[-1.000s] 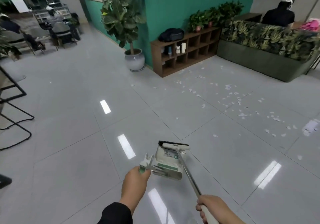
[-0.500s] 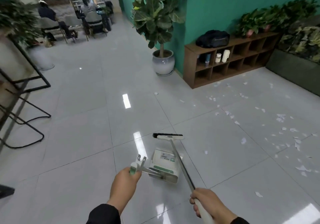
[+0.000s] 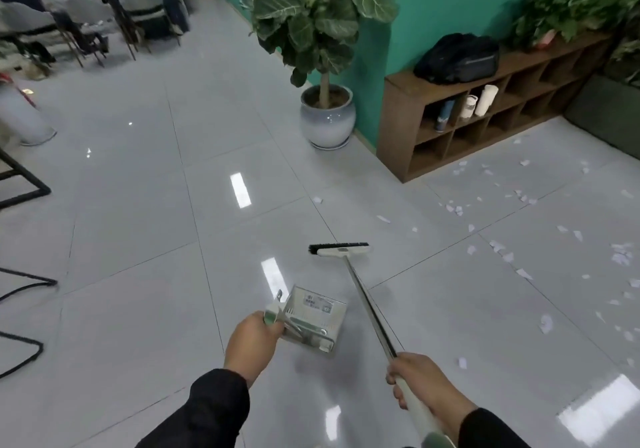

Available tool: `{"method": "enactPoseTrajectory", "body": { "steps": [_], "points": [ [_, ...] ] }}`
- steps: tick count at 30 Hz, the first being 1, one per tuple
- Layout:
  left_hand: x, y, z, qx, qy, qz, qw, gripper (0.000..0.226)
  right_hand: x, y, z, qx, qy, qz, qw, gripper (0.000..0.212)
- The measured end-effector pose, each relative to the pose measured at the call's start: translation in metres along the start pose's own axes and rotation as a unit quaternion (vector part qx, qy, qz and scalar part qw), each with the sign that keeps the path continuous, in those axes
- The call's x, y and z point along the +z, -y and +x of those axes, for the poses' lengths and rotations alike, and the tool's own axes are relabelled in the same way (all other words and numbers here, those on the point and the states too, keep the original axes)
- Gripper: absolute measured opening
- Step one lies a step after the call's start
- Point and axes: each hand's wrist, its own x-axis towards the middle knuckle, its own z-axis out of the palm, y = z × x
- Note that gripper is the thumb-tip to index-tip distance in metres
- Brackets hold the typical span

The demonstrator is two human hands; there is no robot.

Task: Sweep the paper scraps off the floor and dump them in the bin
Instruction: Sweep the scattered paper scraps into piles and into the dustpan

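My left hand (image 3: 252, 342) grips the green-and-white handle of a pale dustpan (image 3: 317, 316), which hangs low over the grey tiled floor in front of me. My right hand (image 3: 424, 383) grips the long handle of a broom (image 3: 367, 309). Its white head with black bristles (image 3: 339, 249) reaches out ahead of the dustpan, close to the floor. White paper scraps (image 3: 498, 246) lie scattered over the tiles to the right, from the shelf front to the right edge. No bin shows in view.
A large potted plant (image 3: 327, 115) stands by the teal wall. A low wooden shelf (image 3: 485, 128) with a black bag and bottles runs to its right. Black metal frames (image 3: 24, 191) sit at the left edge. Chairs and seated people fill the far left.
The view has swung left, so the scraps now lie further right and the plant nearer centre. The broom head has moved out ahead and to the right of the dustpan.
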Motion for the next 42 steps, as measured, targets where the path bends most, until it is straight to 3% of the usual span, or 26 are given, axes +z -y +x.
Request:
{"method": "enactPoseTrajectory", "body": {
  "steps": [8,13,19,25,34,42],
  "points": [
    [-0.065,-0.095,0.217,0.014,-0.004,0.061,0.998,0.028,0.032,0.181,0.161,0.013,-0.002,0.059,0.998,0.014],
    [-0.078,-0.141,0.380,-0.004,-0.012,0.114,0.993,0.027,0.039,0.304,0.312,0.019,0.028,0.006,0.999,0.012],
    [-0.096,-0.187,0.508,-0.001,-0.013,0.136,0.991,0.031,0.056,0.432,0.427,0.018,0.015,-0.088,0.996,0.005],
    [-0.114,-0.218,0.617,0.011,0.014,0.142,0.990,0.034,0.082,0.520,0.520,0.023,0.019,-0.091,0.995,0.008],
    [-0.133,-0.246,0.740,0.032,0.073,0.192,0.978,0.029,0.106,0.564,0.630,0.117,-0.028,0.014,0.993,0.005],
    [-0.109,-0.281,0.767,0.078,0.121,0.256,0.956,0.032,0.033,0.531,0.598,0.199,-0.100,0.126,0.967,0.012]
  ]
}}
